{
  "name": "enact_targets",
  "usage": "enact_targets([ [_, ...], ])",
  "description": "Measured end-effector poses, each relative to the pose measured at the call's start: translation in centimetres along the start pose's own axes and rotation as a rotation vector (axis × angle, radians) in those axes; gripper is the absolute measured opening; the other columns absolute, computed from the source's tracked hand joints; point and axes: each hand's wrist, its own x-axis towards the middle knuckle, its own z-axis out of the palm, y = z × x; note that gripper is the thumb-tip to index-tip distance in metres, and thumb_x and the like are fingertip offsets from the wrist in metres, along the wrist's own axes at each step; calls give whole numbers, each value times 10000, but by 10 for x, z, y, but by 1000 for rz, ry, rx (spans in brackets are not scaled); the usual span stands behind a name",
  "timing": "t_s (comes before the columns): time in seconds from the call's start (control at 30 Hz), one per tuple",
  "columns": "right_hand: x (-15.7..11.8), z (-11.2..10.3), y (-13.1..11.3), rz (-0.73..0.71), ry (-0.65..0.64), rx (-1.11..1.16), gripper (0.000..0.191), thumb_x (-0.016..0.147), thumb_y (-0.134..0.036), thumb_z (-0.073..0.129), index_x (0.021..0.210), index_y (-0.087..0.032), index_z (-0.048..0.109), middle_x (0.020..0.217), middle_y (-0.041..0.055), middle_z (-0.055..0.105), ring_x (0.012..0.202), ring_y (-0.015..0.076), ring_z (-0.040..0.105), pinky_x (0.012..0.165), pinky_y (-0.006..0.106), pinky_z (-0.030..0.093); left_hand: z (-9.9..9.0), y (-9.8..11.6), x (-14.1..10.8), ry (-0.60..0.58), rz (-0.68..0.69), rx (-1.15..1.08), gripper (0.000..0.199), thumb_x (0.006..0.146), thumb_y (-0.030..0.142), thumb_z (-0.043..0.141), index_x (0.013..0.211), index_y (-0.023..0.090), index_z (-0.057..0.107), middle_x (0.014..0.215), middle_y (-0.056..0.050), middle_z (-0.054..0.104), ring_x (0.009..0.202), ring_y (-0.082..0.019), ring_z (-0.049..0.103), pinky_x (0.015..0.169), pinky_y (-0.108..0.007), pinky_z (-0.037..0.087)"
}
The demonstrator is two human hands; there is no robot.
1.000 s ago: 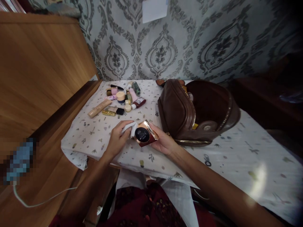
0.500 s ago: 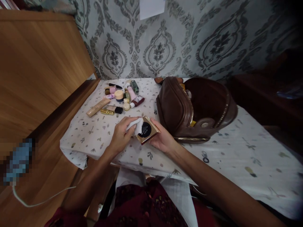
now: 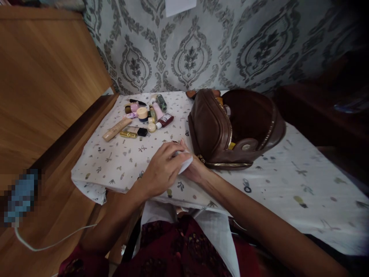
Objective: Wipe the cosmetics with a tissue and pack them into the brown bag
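Note:
My left hand (image 3: 162, 169) is closed on a white cloth (image 3: 185, 163) and lies over my right hand. Beneath it my right hand (image 3: 196, 169) is mostly covered; its palm side faces the cloth. The gold compact is almost wholly hidden between the two hands, with only a small dark bit near the left fingers. Just right of my hands stands an unzipped brown leather bag (image 3: 210, 129). Several cosmetics lie to the left, among them a beige tube (image 3: 117, 130), a gold lipstick (image 3: 128, 134) and a dark red bottle (image 3: 165, 120).
A patterned white cloth (image 3: 115, 165) covers the table. At the left rises a wooden cabinet (image 3: 52, 57), with a white cable (image 3: 52, 246) below it. Patterned wallpaper (image 3: 190, 57) is behind the table. Dark furniture (image 3: 311, 104) stands at the right.
My left hand has moved right with the cloth and now covers the compact, which showed plainly before. The view has shifted slightly.

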Motion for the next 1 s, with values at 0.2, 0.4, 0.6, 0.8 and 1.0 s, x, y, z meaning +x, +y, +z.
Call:
enact_targets([
  [0.2, -1, -6, -6, 77, 47, 105, 307, 959, -448, 568, 879, -179, 691, 777, -2, 693, 740, 124, 629, 676, 216, 536, 9, -3, -18, 39, 173, 214, 263, 962, 109, 477, 1177, 156, 620, 1260, -143, 617, 1263, -261, 522, 1005, -448, 514],
  [0.4, 3, -15, -14, 0, 48, 85, 339, 965, -460, 530, 910, -181, 716, 756, 16, 722, 707, 154, 649, 699, 264, 550, 9, -9, -37, 95, 190, 236, 282, 953, 107, 520, 1202, 193, 620, 1249, -130, 646, 1266, -249, 549, 987, -433, 546],
  [0.6, -4, -10, -14, 37, -45, 59, 329, 955, -447, 553, 1046, -167, 702, 908, 50, 753, 832, 180, 687, 735, 288, 575, 7, -13, -49, 214, 63, 112, 332, 932, 100, 536, 1237, 214, 601, 1253, -129, 611, 1242, -243, 548, 994, -442, 531],
  [0.8, 2, -16, -9, -6, -11, 14, 81, 901, -185, 629, 902, -159, 705, 795, 22, 744, 662, 132, 671, 625, 219, 567, 8, -17, -48, 278, -186, 20, 261, 981, 204, 485, 1211, 211, 609, 1296, -131, 564, 1248, -241, 528, 1033, -452, 473],
  [1.0, 3, -12, -5, -150, -47, -130, 172, 811, -251, 767, 941, -144, 730, 869, 52, 755, 757, 153, 696, 736, 264, 581, 9, -22, -40, 415, -511, -135, 277, 1012, 304, 425, 1209, 186, 580, 1280, -121, 582, 1242, -218, 541, 1086, -413, 425],
])
